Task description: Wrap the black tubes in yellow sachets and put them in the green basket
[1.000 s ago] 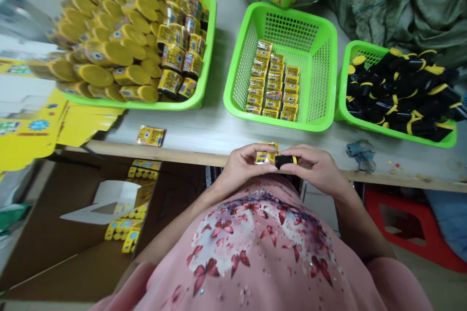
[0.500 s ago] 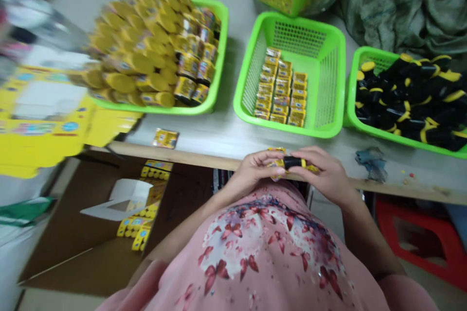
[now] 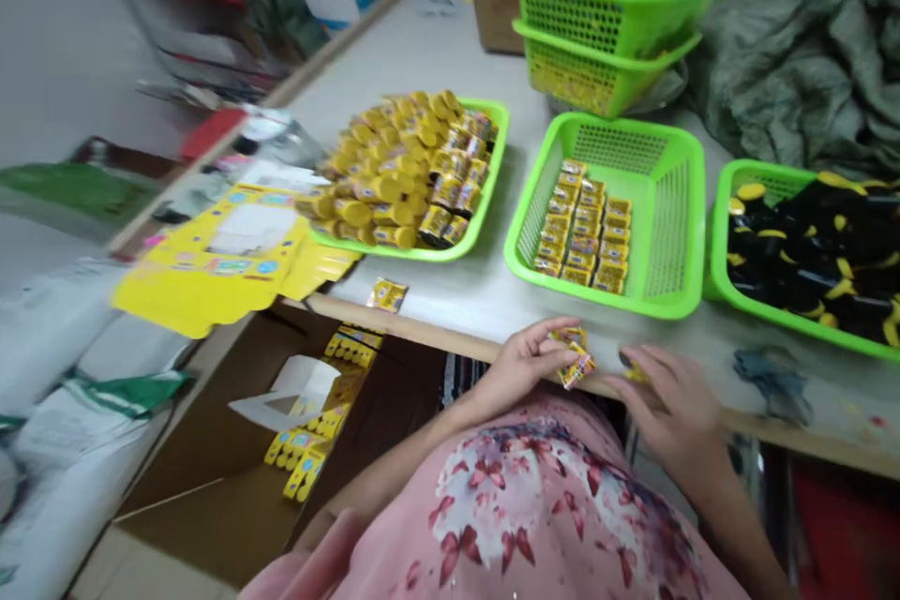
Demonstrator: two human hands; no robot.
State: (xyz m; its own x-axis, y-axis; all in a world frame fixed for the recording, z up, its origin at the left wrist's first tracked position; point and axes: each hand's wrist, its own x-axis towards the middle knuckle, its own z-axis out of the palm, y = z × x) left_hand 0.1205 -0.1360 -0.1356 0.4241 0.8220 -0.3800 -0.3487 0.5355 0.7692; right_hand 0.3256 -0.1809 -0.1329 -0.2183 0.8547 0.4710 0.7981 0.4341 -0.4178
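My left hand (image 3: 517,366) is at the table's front edge, pinching a few small yellow printed wrappers (image 3: 577,367) between thumb and fingers. Just to its right, my right hand (image 3: 679,408) is blurred and closed around a small black bottle with yellow on it (image 3: 633,369); its fingers hide most of the bottle. Behind the hands, a green basket (image 3: 675,305) holds rows of yellow-wrapped pieces (image 3: 580,244). At the right, another green basket (image 3: 721,244) is heaped with black bottles with yellow caps (image 3: 822,253).
A green basket (image 3: 501,159) at left is piled with yellow-capped wrapped bottles (image 3: 394,169). One wrapper (image 3: 387,294) lies near the wooden edge. Yellow printed card (image 3: 189,286) overhangs the left side, above an open carton (image 3: 203,506). A blue rag (image 3: 773,382) lies right; stacked baskets (image 3: 611,37) stand behind.
My hands were together on the black bottle and wrappers; now the right hand has drawn away to the right with the bottle. The view has swung left and up.
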